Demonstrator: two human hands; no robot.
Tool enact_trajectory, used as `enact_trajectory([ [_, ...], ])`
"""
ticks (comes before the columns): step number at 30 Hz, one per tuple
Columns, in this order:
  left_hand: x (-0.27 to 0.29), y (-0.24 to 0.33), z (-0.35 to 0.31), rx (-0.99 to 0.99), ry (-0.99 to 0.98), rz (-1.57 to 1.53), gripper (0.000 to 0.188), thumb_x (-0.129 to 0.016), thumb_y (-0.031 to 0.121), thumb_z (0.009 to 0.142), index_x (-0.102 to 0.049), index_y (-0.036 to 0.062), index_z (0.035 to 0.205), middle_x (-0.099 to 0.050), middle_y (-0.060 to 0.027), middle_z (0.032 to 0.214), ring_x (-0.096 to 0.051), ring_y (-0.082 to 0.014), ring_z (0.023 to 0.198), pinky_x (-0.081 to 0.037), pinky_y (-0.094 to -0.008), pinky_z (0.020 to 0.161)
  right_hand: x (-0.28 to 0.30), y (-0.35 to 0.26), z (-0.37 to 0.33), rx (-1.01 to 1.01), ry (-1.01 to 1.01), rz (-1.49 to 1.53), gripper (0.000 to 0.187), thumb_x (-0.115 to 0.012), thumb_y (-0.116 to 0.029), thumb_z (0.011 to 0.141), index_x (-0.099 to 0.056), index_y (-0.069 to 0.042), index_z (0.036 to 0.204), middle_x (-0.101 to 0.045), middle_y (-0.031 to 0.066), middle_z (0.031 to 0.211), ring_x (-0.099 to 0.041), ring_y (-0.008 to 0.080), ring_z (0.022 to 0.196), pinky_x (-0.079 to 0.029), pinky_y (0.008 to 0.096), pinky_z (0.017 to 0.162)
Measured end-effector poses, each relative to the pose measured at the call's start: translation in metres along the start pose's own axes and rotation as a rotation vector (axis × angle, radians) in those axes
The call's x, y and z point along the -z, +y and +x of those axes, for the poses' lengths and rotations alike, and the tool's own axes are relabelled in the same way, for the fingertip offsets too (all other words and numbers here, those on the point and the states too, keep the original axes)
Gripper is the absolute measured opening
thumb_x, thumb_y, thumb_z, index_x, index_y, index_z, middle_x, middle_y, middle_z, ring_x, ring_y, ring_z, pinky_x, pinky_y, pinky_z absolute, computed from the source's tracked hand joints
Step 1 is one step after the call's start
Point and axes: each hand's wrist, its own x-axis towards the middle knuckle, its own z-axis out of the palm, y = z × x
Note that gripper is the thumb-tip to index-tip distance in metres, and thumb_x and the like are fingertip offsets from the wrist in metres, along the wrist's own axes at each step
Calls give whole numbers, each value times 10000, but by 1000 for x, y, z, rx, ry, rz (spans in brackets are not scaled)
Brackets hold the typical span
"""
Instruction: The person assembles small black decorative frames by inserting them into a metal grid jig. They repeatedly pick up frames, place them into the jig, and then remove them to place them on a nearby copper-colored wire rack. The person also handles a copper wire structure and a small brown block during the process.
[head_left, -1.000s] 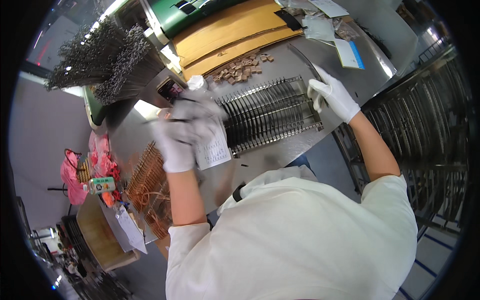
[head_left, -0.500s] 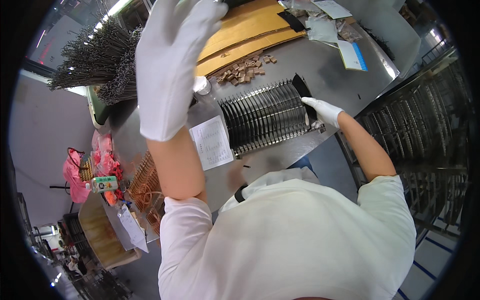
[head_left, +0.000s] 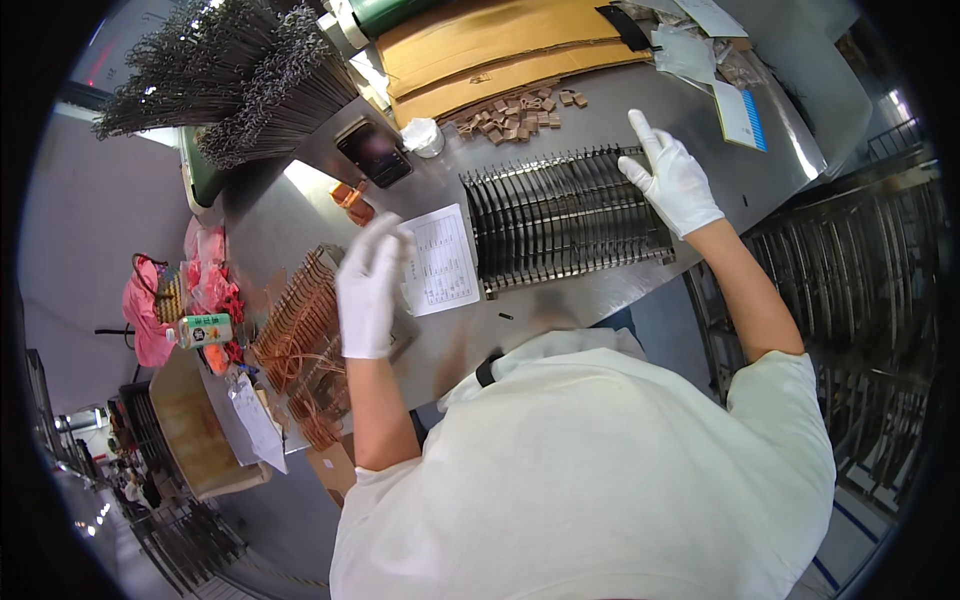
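Both of my hands wear white gloves. My right hand (head_left: 676, 182) is over the right end of a metal rack (head_left: 560, 275) that carries a row of thin, dark curved strips (head_left: 545, 220). Its thumb and index finger are spread apart, with nothing between them. My left hand (head_left: 368, 295) is in the air beside the left edge of a printed paper sheet (head_left: 443, 262). Its fingers are loosely bent and slightly blurred, and no object shows in them. The sheet lies against the rack's left side.
Small brown blocks (head_left: 515, 118) lie behind the rack, near yellow cardboard (head_left: 510, 45). A phone (head_left: 373, 152), a white round container (head_left: 424, 137) and copper-coloured parts (head_left: 295, 330) are at left. Bundled dark wire hooks (head_left: 220, 75) stand far left. Another rack (head_left: 840, 270) is at right.
My left hand has come down from high in the view to beside the paper. My right hand has let go of the dark strip at the rack's right end and moved up, fingers spreading.
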Motion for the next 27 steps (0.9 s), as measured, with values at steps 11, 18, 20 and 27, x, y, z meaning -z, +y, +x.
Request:
enact_trajectory([
  [11,-20,-97,-40,130,-375,530,348,-752,293,889,-733,17,1101,-765,-183,1002,-743,-297,914,-573,-387,841,-44,6,20,47,333,365,652,-505,-500,1060,-455,-82,1558,-527,243,1505,-495,399,1402,-381,435,1175],
  [18,-54,-102,-27,118,-537,706,413,-731,414,864,-720,19,984,-733,-250,934,-710,-423,936,-557,-485,853,-83,71,-40,-340,69,294,542,-507,-387,1061,-468,-185,1563,-577,187,1473,-547,385,1352,-417,446,1138],
  [20,-61,-97,-21,110,-548,805,422,-711,430,874,-706,18,964,-732,-258,944,-705,-438,941,-553,-518,857,-90,66,-55,-349,62,339,526,-520,-351,1063,-482,-165,1554,-568,191,1489,-538,378,1371,-414,431,1147],
  [27,-69,-105,-15,92,-515,852,359,-671,394,921,-700,39,967,-733,-234,933,-704,-430,930,-553,-530,841,-115,61,-50,-369,153,431,459,-536,-219,1071,-525,-137,1522,-609,178,1451,-582,356,1330,-445,403,1114],
])
